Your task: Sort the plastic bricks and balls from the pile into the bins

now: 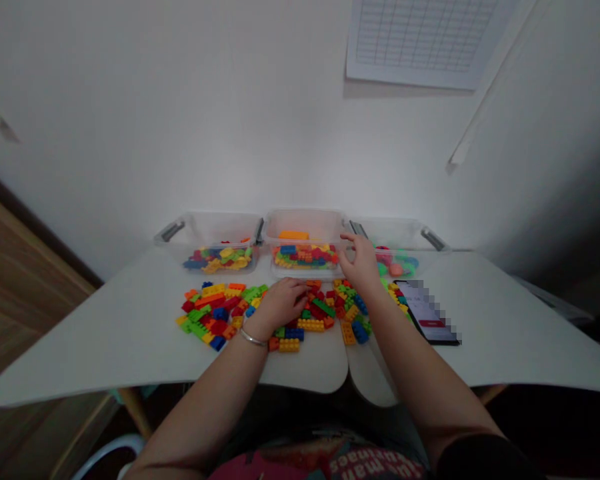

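Bricks (313, 308) of chunky plastic, in red, yellow, orange, green and blue, lie loose in a low spread on the white desk (95, 340) right in front of us. Our left hand (280, 303) rests palm down on the spread, fingers close together; we cannot tell whether it covers or grips a brick. A thin silver bangle (253, 338) circles that wrist. Our right hand (361, 261) is raised with its fingers spread wide, nothing visible in it, just beside the front corner of the middle bin (305, 223).

That bin stands between the left bin (207, 230) and the right bin (397, 233), all three of clear plastic, along the desk's back edge, with grey handles (173, 231) at their ends. The left and middle bins hold mixed bricks, and an orange brick (293, 235) lies apart from the heap in the middle one. The right bin holds rounded red, green and pink pieces.

To our right, a phone (427, 313) lies on the desk, its screen pixelated apart from a red bar (431, 323). Lettering on our pink shirt (320, 465) is upside down and partly hidden. The wall chart (420, 33) is too blurred to read.
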{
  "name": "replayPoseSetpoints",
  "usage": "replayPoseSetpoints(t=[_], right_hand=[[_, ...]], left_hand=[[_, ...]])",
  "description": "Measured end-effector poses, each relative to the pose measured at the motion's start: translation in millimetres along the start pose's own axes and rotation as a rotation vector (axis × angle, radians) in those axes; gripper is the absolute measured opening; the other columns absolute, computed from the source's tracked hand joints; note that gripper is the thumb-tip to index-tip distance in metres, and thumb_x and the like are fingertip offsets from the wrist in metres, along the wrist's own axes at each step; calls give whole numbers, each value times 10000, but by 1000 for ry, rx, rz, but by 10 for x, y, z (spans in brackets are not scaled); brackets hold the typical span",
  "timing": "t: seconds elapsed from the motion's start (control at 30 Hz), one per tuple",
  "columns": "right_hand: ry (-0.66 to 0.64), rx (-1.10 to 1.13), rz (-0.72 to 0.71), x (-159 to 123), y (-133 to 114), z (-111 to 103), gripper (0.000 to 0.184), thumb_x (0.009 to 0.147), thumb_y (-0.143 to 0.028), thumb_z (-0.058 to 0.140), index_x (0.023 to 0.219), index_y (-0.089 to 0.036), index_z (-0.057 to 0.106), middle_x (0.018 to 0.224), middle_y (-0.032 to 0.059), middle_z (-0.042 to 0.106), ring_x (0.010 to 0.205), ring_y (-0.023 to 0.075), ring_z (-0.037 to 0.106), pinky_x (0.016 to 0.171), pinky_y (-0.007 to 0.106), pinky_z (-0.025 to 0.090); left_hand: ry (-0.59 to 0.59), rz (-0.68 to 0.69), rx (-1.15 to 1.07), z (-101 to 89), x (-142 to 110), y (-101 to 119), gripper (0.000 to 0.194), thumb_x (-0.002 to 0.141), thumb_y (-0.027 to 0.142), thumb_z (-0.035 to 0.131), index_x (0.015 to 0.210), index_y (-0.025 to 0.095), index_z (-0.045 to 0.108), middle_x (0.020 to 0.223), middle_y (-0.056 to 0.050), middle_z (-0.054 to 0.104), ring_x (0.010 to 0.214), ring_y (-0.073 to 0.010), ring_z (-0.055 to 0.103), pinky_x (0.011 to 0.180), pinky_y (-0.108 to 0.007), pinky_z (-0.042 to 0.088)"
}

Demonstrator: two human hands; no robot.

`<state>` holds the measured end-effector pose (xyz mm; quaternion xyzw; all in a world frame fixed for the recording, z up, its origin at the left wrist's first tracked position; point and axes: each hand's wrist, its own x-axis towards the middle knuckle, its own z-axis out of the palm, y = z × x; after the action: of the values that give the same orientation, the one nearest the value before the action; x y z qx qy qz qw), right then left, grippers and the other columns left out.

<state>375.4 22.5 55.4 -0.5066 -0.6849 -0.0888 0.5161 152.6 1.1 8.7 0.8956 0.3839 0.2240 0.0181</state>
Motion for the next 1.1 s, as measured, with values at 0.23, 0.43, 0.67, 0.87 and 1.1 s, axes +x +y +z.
replayPoseSetpoints(t=[0.23,0.43,0.67,0.87,1.1], right_hand=[[-110,29,-20,-386,-84,-72,198,874,-223,498,979,-187,661,986,93,712,947,234,626,894,398,493],[-464,-75,-67,-622,-97,37,294,876,-179,536,1137,-183,670,1144,84,704,1068,240,592,983,403,452],[-584,-155,-65,-631,-133,76,311,901,-165,526,1168,-158,685,1146,76,703,1081,230,568,1020,362,418],[-541,-291,35,-647,-185,45,236,918,-245,528,1037,-181,721,1048,86,713,1047,239,573,969,351,415],[-528,-391,124,-638,-261,49,257,924,-340,529,1038,-184,699,1007,92,726,996,255,596,897,355,413]], left_hand=[[-4,0,-4,-5,-6,0,289,895,252,562,1148,197,691,1133,-90,699,1054,-236,621,952,-394,512],[-3,-6,-13,-23,-6,9,250,891,229,557,1095,196,698,1124,-89,698,1069,-221,617,968,-377,505],[-17,-30,-14,-32,1,22,226,887,228,564,1068,183,691,1104,-88,699,1062,-222,614,969,-375,499],[-26,-50,-13,-40,-5,2,222,889,241,565,1065,186,688,1104,-84,692,1068,-226,607,970,-379,496],[-5,-41,-4,-22,-3,-4,215,894,238,552,1055,187,686,1078,-84,695,1060,-223,609,971,-382,493]])
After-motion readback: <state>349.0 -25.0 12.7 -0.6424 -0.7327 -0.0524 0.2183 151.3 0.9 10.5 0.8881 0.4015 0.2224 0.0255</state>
